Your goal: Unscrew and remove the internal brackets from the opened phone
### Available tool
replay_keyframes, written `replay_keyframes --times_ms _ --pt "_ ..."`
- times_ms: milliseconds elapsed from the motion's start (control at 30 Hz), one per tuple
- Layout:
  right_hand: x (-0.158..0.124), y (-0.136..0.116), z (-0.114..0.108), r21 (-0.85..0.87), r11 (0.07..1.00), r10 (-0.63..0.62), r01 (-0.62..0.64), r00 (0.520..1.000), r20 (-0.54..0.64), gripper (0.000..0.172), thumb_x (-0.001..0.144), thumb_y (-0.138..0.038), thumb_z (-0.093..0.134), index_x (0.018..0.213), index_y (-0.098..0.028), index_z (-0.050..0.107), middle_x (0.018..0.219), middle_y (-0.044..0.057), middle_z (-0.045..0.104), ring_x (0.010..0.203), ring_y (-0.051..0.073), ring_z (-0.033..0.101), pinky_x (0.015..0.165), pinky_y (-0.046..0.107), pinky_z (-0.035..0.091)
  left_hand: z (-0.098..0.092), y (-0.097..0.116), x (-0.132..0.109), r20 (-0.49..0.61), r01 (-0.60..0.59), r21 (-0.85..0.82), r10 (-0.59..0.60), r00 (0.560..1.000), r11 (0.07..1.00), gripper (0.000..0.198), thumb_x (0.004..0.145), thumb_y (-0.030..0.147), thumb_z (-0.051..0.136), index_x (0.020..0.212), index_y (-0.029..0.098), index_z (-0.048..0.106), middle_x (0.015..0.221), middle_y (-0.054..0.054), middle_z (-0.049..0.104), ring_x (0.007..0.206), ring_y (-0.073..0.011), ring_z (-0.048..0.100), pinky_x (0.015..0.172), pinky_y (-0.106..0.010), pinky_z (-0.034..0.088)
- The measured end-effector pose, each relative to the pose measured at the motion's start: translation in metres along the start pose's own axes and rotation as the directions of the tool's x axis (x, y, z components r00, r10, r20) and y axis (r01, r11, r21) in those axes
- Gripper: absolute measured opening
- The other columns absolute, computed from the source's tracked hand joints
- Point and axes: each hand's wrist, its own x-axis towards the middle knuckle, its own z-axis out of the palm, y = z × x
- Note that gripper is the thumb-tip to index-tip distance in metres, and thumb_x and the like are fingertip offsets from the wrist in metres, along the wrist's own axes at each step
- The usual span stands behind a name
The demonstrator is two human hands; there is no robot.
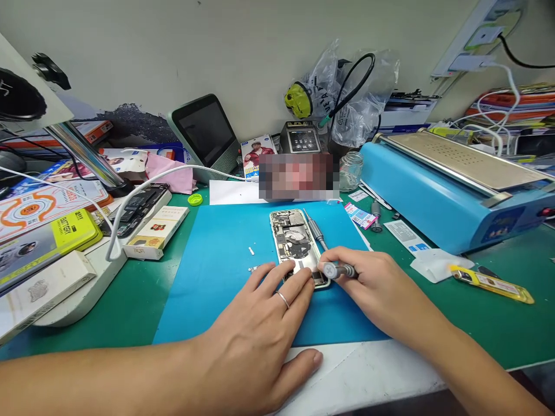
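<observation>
An opened smartphone [296, 237] lies on a blue mat [208, 242], its circuit board and inner parts bare. My left hand [273, 312] rests over its near left part, fingers stretched out and fingertips on the phone; a ring is on one finger. My right hand [373, 283] grips a grey screwdriver [342, 270] at the phone's near right corner; the screwdriver's tip is hidden. Along the phone's right side lies a second screwdriver [315, 228]. Small metal pieces [251, 251] lie on the mat to the left, some partly behind my left fingers.
A blue machine with a flat metal top [451, 173] stands at right, near a yellow utility knife [494, 284]. Boxes, a lamp stand [87, 156] and a white cable [143, 182] crowd the left. Behind are a tablet-like screen [206, 133] and a glass jar [350, 171].
</observation>
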Motion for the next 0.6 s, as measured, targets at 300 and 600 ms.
replay_keyframes --times_ms 300,600 --pt "0.037 0.038 -0.027 -0.131 0.984 0.099 -0.119 0.984 -0.151 0.026 0.093 -0.037 0.056 0.077 -0.023 0.070 0.074 0.004 0.078 0.069 0.023 0.069 0.061 0.031 0.043 0.002 0.002 -0.001 -0.028 0.018 0.007 -0.017 0.999 1.000 0.068 0.108 0.052 0.044 0.162 0.014 0.030 0.167 -0.008 0.039 0.151 -0.0359 0.036 0.122 -0.061 0.035" --pt "0.031 0.043 -0.018 -0.094 0.984 0.138 -0.153 0.979 -0.148 0.028 0.095 -0.038 0.055 0.080 -0.022 0.072 0.085 0.005 0.081 0.078 0.023 0.071 0.065 0.030 0.044 0.006 0.000 -0.001 -0.051 -0.016 0.035 0.018 0.999 0.999 0.071 0.106 0.048 0.049 0.163 0.011 0.027 0.166 -0.013 0.041 0.150 -0.0394 0.036 0.118 -0.064 0.039"
